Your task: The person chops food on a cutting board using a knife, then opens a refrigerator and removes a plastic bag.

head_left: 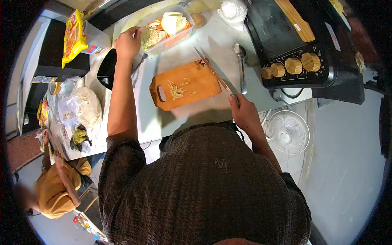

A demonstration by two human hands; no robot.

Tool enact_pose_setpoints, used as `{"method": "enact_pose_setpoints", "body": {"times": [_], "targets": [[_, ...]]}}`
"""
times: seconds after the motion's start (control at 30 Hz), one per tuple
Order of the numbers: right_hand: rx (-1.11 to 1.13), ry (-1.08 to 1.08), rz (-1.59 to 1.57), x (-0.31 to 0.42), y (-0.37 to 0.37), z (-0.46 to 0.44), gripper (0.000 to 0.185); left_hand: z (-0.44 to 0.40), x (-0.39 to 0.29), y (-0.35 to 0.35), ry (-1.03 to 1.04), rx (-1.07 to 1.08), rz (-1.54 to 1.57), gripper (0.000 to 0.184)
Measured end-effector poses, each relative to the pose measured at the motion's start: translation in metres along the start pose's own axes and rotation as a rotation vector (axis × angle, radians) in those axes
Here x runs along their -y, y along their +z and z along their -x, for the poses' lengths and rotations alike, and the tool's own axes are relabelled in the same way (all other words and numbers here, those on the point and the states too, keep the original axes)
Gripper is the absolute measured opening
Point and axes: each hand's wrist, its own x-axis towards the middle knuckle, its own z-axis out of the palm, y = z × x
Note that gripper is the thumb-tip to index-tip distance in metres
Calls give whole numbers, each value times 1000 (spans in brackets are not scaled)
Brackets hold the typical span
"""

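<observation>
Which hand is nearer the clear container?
Left. The left hand is at the left edge of the clear container; the right hand holds the knife, to the right of the cutting board.

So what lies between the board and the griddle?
A spoon, seen in the head view. The knife in the right hand also slants along the board's edge nearest the griddle.
</observation>
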Motion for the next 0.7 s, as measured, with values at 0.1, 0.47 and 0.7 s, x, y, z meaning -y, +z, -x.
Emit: {"method": "enact_pose_setpoints", "body": {"times": [0.1,0.47,0.7], "targets": [[15,15,9,-1,0,0,44,4,0,1,158,-152,-37,28],[72,-45,22,-4,14,-3,42,55,-40,-25,73,-48,328,16],[63,-80,36,-5,21,-2,42,145,-77,-6,172,296,371,21]]}}
